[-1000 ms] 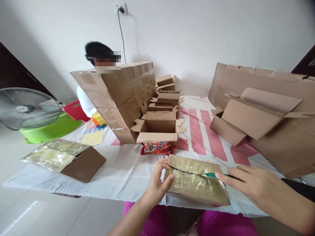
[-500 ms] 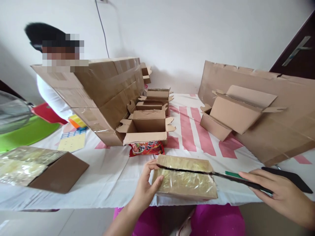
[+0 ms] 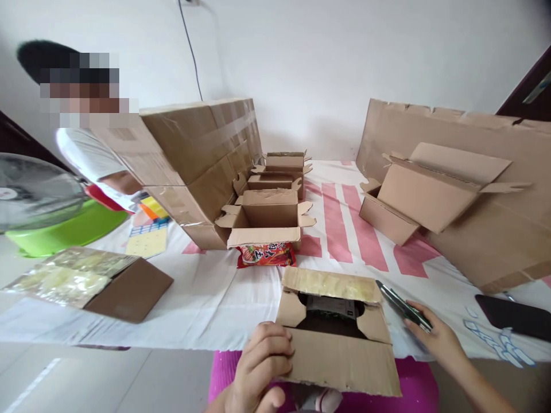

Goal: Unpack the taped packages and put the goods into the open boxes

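Observation:
In front of me sits a small cardboard box (image 3: 336, 358) with its top flaps apart, the front flap folded toward me and the taped rear flap raised. Inside lies something dark with a grey printed label (image 3: 331, 305). My left hand (image 3: 267, 361) has its fingers curled over the left edge of the front flap. To the right of the box, my right hand (image 3: 434, 335) grips a utility knife (image 3: 403, 305) with a dark green handle, its tip near the box's rear right corner and apart from the opening.
A red food packet (image 3: 267, 254) lies before an open carton (image 3: 269, 218), one of several in a row. Stacked boxes (image 3: 202, 143) stand left, with a person (image 3: 92, 152) beyond. A taped box (image 3: 129, 289), a leaning cardboard sheet (image 3: 508, 241) and a black phone-like slab (image 3: 514, 318) surround the workspace.
The box top has opened, with the front flap folded down toward me. The knife has come out of the slit and moved right. My left hand shifted down onto the flap.

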A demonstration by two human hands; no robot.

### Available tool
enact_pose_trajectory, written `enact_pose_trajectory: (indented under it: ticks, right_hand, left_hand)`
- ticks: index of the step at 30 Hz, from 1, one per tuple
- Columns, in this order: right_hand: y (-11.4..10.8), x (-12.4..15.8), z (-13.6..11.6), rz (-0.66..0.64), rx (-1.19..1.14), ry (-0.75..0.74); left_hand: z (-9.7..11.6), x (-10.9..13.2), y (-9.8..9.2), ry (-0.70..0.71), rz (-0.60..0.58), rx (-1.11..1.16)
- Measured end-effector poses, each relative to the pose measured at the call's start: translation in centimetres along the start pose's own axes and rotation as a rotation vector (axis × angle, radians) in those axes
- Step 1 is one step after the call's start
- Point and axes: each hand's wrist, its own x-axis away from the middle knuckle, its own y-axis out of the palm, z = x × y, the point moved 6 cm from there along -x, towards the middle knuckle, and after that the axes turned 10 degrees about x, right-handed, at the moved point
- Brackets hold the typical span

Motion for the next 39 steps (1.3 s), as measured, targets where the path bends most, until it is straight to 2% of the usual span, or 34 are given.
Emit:
enact_pose_trajectory:
  ticks: [3, 6, 9, 12, 14, 17, 19, 20, 22, 24, 26, 30, 35, 39]
  right_hand:
    - [0.8, -0.3, -0.5, -0.044, 0.104, -0.059]
    - [-0.4, -0.4, -2.9, 0.084, 0.201, -0.198]
    - [-3.0, 1.0, -7.7, 0.268, 0.169, -0.339]
    - [-5.1, 4.5, -14.4, 0.309, 0.064, -0.570]
    - [-5.1, 7.3, -19.0, 0.226, 0.023, -0.787]
    - [-3.5, 10.3, -24.5, 0.015, 0.001, -1.063]
    - [-2.2, 10.8, -26.8, -0.100, 0.071, -1.126]
    - [-1.4, 10.7, -27.6, -0.163, 0.149, -1.111]
    - [0.0, 10.0, -28.2, -0.273, 0.329, -1.025]
    - [0.9, 9.5, -28.3, -0.294, 0.466, -0.958]
    - [1.4, 9.4, -28.3, -0.192, 0.551, -0.958]
    - [1.7, 8.6, -27.6, 0.093, 0.690, -0.938]
    - [0.4, 6.2, -25.7, 0.184, 0.703, -0.882]
    - [-2.1, 4.9, -24.3, 0.299, 0.652, -0.819]
  left_hand:
    - [0.0, -0.1, 0.3, -0.023, -0.006, -0.048]
    - [-0.1, -0.3, 0.6, -0.043, 0.019, -0.112]
    - [-0.2, -0.4, 1.0, -0.052, 0.046, -0.152]
    - [-0.3, -0.4, 1.3, -0.063, 0.066, -0.182]
    - [-0.4, -0.5, 1.4, -0.070, 0.081, -0.199]
    - [-0.4, -0.5, 1.6, -0.082, 0.088, -0.212]
    - [-0.3, -0.6, 1.6, -0.089, 0.079, -0.233]
    - [-0.3, -0.6, 1.6, -0.091, 0.073, -0.249]
    - [-0.2, -0.5, 1.7, -0.093, 0.053, -0.275]
    - [-0.1, -0.3, 1.8, -0.095, 0.029, -0.289]
    - [-0.1, -0.1, 1.8, -0.094, 0.018, -0.301]
    - [-0.1, 0.3, 1.9, -0.083, 0.034, -0.320]
    - [0.0, 0.4, 1.9, -0.075, 0.068, -0.326]
    - [0.3, 0.6, 2.3, -0.012, 0.078, -0.255]
